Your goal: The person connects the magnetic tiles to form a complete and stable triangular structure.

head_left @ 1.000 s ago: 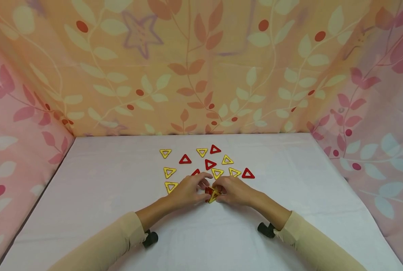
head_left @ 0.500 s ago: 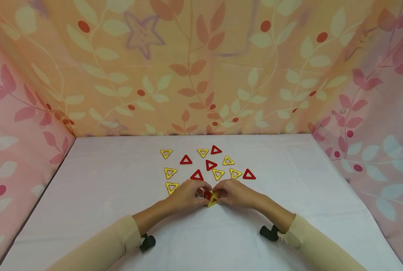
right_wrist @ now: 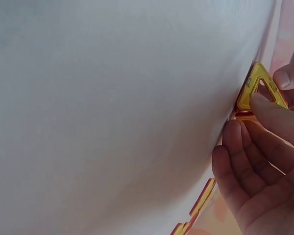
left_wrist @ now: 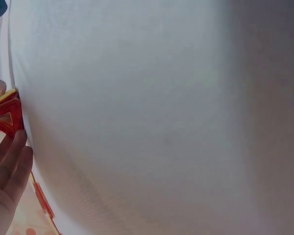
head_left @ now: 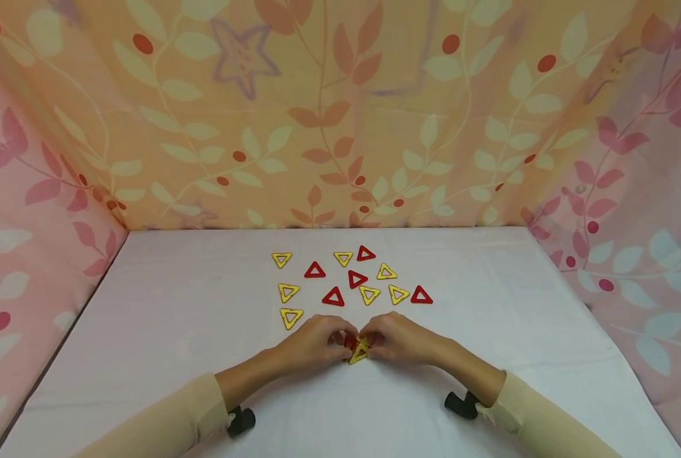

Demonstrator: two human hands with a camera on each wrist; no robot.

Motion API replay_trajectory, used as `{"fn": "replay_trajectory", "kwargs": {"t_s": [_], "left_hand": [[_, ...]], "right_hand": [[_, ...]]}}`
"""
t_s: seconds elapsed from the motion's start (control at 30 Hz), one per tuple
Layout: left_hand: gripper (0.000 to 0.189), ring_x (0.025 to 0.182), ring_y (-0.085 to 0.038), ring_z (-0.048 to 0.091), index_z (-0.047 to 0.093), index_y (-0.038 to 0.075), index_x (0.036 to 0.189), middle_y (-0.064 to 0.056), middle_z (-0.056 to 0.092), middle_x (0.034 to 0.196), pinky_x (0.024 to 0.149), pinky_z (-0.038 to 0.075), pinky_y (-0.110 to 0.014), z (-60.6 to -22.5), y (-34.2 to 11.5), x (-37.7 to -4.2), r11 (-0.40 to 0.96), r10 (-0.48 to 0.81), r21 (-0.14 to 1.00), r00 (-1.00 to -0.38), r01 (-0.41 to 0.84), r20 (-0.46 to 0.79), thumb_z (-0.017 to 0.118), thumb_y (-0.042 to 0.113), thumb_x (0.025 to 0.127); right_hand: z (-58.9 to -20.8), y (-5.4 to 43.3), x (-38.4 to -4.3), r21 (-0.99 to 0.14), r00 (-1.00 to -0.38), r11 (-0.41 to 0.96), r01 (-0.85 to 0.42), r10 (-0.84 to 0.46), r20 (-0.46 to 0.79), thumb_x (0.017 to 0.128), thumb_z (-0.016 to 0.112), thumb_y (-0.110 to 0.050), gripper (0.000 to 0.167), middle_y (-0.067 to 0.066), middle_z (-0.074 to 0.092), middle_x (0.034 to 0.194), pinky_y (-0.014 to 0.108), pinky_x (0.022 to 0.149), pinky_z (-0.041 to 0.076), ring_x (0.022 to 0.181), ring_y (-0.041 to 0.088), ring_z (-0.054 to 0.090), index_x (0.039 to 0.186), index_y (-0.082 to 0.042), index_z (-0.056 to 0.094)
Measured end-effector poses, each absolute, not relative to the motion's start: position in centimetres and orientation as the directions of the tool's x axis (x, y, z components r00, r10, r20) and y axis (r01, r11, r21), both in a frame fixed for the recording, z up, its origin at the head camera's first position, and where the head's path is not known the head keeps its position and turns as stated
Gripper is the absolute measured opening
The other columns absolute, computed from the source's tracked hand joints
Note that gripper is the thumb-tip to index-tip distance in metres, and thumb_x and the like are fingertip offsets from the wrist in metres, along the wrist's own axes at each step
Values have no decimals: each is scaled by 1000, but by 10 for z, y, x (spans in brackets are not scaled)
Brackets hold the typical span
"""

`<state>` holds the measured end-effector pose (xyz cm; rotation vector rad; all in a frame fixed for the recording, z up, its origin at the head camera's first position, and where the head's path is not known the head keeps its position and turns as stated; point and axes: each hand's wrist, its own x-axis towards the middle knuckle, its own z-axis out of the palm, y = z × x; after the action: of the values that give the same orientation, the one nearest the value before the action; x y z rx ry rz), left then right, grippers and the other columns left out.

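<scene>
Both hands hold a small cluster of triangular magnetic tiles low over the white table, near the middle. My left hand [head_left: 311, 340] pinches a red triangle tile [left_wrist: 16, 111] with thumb and fingers. On the other side, my right hand [head_left: 405, 337] grips a yellow triangle tile [right_wrist: 248, 90], its thumb lying across the tile's face. The yellow tile leans at an angle beside the red one, and the pieces appear joined at their edges. Fingertips hide part of the cluster, so how many tiles it has cannot be told.
Beyond the hands, several loose triangle tiles lie flat on the white cloth [head_left: 174, 343], among them a red one [head_left: 334, 297] and a yellow one [head_left: 291, 318]. Patterned fabric [head_left: 340, 114] walls in the table at the back and sides.
Both hands have drawn the tile cluster back toward the person, away from the loose tiles. The red tile behind the left hand now shows fully. My left fingers have closed in on the cluster.
</scene>
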<state>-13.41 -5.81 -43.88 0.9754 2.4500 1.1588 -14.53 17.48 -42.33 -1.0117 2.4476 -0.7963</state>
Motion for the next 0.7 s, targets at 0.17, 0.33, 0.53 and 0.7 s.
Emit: {"fn": "replay_trajectory", "kwargs": {"t_s": [0.17,0.33,0.53,0.7], "left_hand": [[29,91,-6,64,72,12,116,9,71,104,84,53,-25,-438,-59,-131,464,690,743,-723,483,39,77,12,88],[28,89,-6,64,72,11,115,10,70,101,82,53,-23,-435,-60,-128,463,703,735,-710,496,37,76,10,88],[28,89,-6,63,72,11,115,9,70,101,81,53,-23,-433,-62,-122,450,723,742,-690,497,24,76,11,88],[29,91,-6,63,71,12,117,10,70,104,83,53,-22,-434,-62,-118,450,729,743,-685,495,15,76,14,88]], "right_hand": [[-420,174,-141,-628,-659,577,-521,-740,-134,87,77,-11,26,-9,69,97,20,77,52,82,7,60,113,-8,73],[-420,174,-138,-633,-642,561,-534,-756,-128,86,77,-8,24,-9,69,94,20,75,52,81,8,60,110,-7,73],[-421,176,-134,-640,-631,556,-531,-763,-140,86,77,-10,24,-12,68,93,19,74,52,80,3,59,109,-8,73],[-422,176,-131,-641,-626,556,-529,-766,-148,86,78,-13,23,-13,67,91,19,74,52,79,2,59,108,-9,74]]}}
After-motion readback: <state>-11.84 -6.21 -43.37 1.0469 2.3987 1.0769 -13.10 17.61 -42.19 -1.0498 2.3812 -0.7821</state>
